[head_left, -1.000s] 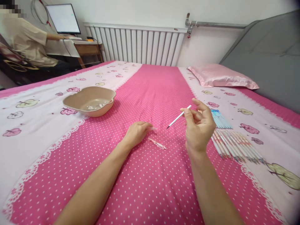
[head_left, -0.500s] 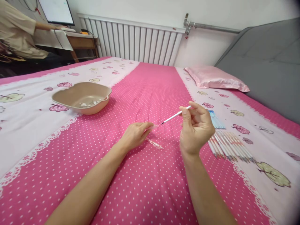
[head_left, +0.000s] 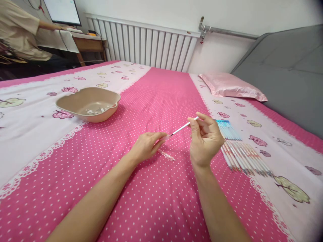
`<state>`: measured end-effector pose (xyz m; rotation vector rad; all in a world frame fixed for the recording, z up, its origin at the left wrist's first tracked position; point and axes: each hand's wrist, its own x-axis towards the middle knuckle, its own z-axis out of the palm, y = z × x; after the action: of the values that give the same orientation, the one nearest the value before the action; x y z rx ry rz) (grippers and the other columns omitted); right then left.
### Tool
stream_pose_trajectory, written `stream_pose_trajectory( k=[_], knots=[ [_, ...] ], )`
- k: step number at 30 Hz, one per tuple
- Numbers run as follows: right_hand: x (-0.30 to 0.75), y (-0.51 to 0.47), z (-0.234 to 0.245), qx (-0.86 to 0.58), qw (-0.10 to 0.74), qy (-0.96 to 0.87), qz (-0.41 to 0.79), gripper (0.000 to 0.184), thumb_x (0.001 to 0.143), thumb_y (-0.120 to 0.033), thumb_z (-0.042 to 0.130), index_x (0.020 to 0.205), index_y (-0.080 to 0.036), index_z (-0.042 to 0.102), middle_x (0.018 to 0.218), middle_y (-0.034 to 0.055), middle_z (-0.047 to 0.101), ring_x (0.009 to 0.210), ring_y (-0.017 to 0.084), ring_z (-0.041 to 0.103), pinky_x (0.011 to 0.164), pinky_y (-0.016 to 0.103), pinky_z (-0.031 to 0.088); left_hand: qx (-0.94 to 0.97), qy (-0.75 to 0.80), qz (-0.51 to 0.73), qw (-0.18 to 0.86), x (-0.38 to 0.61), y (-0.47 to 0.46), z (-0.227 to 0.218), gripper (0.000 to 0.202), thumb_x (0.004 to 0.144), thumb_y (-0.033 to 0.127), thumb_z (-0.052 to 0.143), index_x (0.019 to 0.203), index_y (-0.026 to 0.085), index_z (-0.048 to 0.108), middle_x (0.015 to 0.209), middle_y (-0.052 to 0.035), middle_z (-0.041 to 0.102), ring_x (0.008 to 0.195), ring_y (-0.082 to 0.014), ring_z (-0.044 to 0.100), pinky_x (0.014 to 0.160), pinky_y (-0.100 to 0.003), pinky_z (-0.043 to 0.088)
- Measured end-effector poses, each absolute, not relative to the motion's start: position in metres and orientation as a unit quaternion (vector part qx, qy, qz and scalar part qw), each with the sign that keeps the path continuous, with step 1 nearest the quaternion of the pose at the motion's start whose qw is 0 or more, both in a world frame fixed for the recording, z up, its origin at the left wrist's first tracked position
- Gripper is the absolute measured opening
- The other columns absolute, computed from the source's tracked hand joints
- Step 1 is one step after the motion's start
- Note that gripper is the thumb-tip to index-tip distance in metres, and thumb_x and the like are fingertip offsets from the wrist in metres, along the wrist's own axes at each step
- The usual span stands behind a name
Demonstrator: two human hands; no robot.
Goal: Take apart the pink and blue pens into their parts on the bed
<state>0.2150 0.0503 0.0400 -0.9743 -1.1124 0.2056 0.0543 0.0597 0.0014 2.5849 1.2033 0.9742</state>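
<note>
Far left: a person's sleeve near a monitor.
Basin: left, far of the hands, resting on the bed with small white pieces inside; its right rim faces a wide stretch of dotted pink cloth reaching far to the radiator.
Left hand: fingers narrowed, pinching a small translucent tube that points right.
Clear pen part: on the bed, just near of the left fingertips, long axis slanting from far left to near right.
Refill: between the hands, dark tip pointing left and downward, rear end raised to the right; the tip meets the tube's end, though whether it is inside I cannot tell.
Right hand: thumb and fingers pinching the refill by its rear end.
Blue pens: just right of that hand, in a flat row.
Pale pens: near of the blue row, side by side, long axes slanting toward near right.
Far right: pillow before the grey headboard.
</note>
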Motion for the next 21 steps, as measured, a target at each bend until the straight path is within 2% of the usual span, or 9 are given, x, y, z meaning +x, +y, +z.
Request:
stream_pose_trajectory(
  k=[5,14,17,21],
  knots=[
    [0.2139,0.0489,0.0390,-0.443,0.719,-0.527,0.099,0.022,0.082,-0.031,0.057,0.100,-0.021,0.060,0.081,0.0006,0.067,0.076,0.014,0.066,0.063,0.029,0.054,0.845,0.401,0.338,0.105,0.0559,0.0580,0.0029,0.023,0.090,0.029,0.041,0.103,0.018,0.057,0.094,-0.0044,0.068,0.079,-0.0157,0.063,0.069,-0.026,0.045],
    [0.2115,0.0485,0.0359,-0.430,0.705,-0.550,0.127,0.020,0.080,-0.027,0.059,0.098,-0.021,0.063,0.081,0.0005,0.069,0.075,0.014,0.066,0.066,0.028,0.054,0.825,0.387,0.386,0.142,0.0583,0.0558,0.0052,0.019,0.088,0.026,0.046,0.098,0.017,0.058,0.085,-0.0025,0.068,0.072,-0.0124,0.062,0.065,-0.024,0.045],
    [0.2103,0.0471,0.0333,-0.433,0.658,-0.592,0.169,0.019,0.081,-0.027,0.058,0.097,-0.021,0.065,0.086,0.0018,0.070,0.076,0.014,0.065,0.067,0.028,0.053,0.807,0.384,0.420,0.161,0.0597,0.0550,0.0055,0.017,0.087,0.024,0.047,0.098,0.017,0.058,0.082,-0.0016,0.067,0.071,-0.0112,0.061,0.064,-0.022,0.044],
    [0.2079,0.0435,0.0334,-0.433,0.593,-0.644,0.216,0.027,0.082,-0.026,0.053,0.107,-0.025,0.064,0.094,0.0025,0.070,0.083,0.014,0.065,0.067,0.027,0.053,0.788,0.381,0.434,0.214,0.0602,0.0547,0.0063,0.018,0.086,0.025,0.048,0.099,0.017,0.058,0.082,-0.0020,0.067,0.072,-0.0118,0.061,0.065,-0.023,0.046]
  ],
)
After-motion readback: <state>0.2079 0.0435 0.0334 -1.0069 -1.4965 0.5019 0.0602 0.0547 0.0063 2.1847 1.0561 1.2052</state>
